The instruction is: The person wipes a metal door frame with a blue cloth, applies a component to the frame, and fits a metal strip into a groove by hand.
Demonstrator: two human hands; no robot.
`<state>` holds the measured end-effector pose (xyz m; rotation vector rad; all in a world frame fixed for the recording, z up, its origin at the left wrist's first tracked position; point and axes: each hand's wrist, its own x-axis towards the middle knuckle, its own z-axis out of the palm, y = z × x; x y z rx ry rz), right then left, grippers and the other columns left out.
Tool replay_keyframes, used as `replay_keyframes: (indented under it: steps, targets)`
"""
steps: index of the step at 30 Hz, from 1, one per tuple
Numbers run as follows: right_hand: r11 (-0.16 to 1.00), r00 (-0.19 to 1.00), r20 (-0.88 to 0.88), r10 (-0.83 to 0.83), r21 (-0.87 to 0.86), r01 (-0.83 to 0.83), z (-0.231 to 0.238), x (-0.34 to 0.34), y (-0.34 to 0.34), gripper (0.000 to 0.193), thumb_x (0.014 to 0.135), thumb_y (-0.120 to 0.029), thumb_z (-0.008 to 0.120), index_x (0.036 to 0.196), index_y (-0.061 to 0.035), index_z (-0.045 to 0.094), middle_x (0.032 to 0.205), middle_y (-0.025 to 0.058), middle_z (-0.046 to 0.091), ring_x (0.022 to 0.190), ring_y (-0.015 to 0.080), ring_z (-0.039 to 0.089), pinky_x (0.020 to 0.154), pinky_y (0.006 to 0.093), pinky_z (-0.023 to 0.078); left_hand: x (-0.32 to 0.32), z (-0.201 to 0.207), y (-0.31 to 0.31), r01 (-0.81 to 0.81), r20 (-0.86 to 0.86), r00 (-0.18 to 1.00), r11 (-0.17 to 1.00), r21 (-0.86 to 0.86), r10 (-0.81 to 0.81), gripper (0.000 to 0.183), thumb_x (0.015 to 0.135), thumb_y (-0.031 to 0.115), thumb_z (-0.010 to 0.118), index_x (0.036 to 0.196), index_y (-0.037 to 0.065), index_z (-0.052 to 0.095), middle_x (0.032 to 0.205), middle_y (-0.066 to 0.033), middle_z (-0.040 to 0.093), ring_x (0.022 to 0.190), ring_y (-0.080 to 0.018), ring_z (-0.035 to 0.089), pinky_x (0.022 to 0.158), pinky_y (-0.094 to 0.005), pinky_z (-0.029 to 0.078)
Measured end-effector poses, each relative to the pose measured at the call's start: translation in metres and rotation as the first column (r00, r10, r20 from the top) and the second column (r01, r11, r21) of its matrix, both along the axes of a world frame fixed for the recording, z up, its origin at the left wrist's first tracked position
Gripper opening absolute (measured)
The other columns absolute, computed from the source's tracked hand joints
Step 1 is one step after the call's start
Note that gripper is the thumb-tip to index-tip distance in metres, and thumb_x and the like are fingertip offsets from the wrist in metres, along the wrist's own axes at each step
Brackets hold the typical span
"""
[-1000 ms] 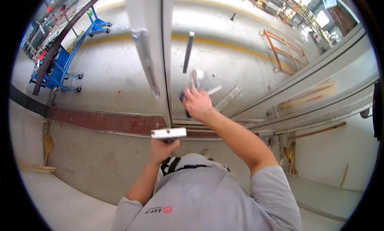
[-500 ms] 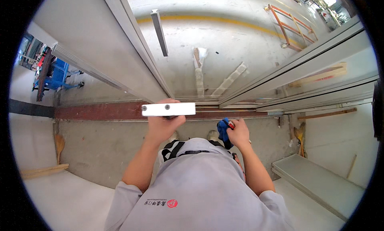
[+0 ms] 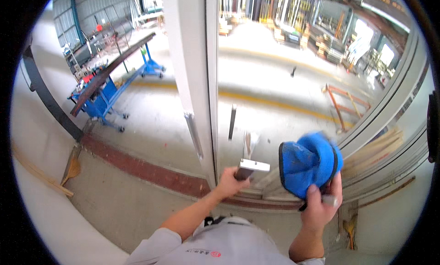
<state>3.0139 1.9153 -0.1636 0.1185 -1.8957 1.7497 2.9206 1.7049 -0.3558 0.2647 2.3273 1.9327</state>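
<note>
My left hand (image 3: 231, 183) is closed on a rectangular block (image 3: 254, 165) with a white, narrow top face and dark sides, held just right of the pale upright door frame (image 3: 198, 77). Raised at the right, my right hand (image 3: 319, 209) grips a blue cloth pouch (image 3: 308, 166) with black edging, its front soiled with grey. A short pale cylinder (image 3: 329, 200) shows by my right thumb; I cannot tell what it is part of. The sliding glass panel (image 3: 256, 100) stands in front of both hands, and a long metal door handle (image 3: 193, 134) is on the panel to the left.
A reddish sill track (image 3: 142, 162) runs along the floor. Beyond the glass are a blue wheeled cart (image 3: 103, 97), an orange frame (image 3: 341, 107) and stacked materials (image 3: 293, 33). Brooms (image 3: 71, 171) lean at the left wall; more panel frames (image 3: 394, 123) stand at right.
The view has tilted up and turned left. My right hand has lifted the blue pouch up toward the view. My left hand still grips the block, now extended farther forward beside the door frame.
</note>
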Motion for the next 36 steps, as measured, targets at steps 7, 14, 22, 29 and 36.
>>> replay_keyframes:
  steps: [7,14,22,29,36]
  targets:
    - [-0.131,0.578,0.622,0.529,0.732,-0.669,-0.057,-0.012,-0.113,0.056,0.089,-0.020,0.070,0.142,-0.0146,0.053,0.101,0.0199,0.067,0.081,0.0330,0.072,0.072,0.0445,0.057,-0.035,-0.039,0.020,0.201,0.029,0.979,0.976,-0.080,-0.199,0.027,0.084,0.014,0.081,0.107,0.002,0.074,0.093,-0.0046,0.074,0.090,-0.0109,0.066,0.084,-0.0325,0.055]
    - [0.019,0.571,0.431,0.698,0.787,-0.617,-0.075,0.024,-0.117,0.046,0.090,-0.019,0.060,0.135,-0.0133,0.060,0.087,0.0215,0.065,0.074,0.0428,0.065,0.065,0.0502,0.052,-0.016,-0.027,-0.024,0.130,0.004,0.991,0.979,0.154,-0.132,0.029,0.082,0.007,0.081,0.109,0.003,0.072,0.101,-0.0031,0.074,0.098,-0.0120,0.067,0.093,-0.0306,0.052]
    - [0.354,0.442,0.546,0.712,0.264,-0.897,-0.086,0.042,-0.101,0.046,0.094,-0.016,0.065,0.138,-0.0068,0.055,0.079,0.0104,0.062,0.070,0.0148,0.060,0.062,0.0352,0.050,-0.009,0.030,-0.051,0.257,-0.161,0.957,0.963,0.083,-0.242,0.038,0.085,0.003,0.073,0.122,-0.001,0.069,0.110,-0.0052,0.074,0.101,-0.0117,0.066,0.093,-0.0290,0.051]
    - [0.245,0.362,0.555,0.749,0.276,-0.930,-0.120,0.018,-0.058,0.044,0.094,-0.030,0.071,0.133,-0.0133,0.059,0.088,0.0086,0.069,0.076,0.0170,0.063,0.071,0.0315,0.052,0.032,0.108,-0.052,0.262,-0.273,0.943,0.931,0.255,-0.191,0.056,0.081,-0.003,0.069,0.136,-0.004,0.059,0.125,-0.0126,0.070,0.120,-0.0175,0.062,0.105,-0.0335,0.047]
    - [0.756,0.715,0.380,0.586,0.061,-0.652,-0.056,0.020,-0.010,0.034,0.090,0.001,0.063,0.124,0.0012,0.060,0.094,0.0020,0.064,0.078,0.0077,0.057,0.068,0.0236,0.048,0.073,0.138,-0.046,0.450,-0.436,0.828,0.881,0.144,-0.352,0.026,0.075,-0.003,0.067,0.100,-0.001,0.072,0.100,-0.0147,0.071,0.088,-0.0282,0.070,0.078,-0.0321,0.054]
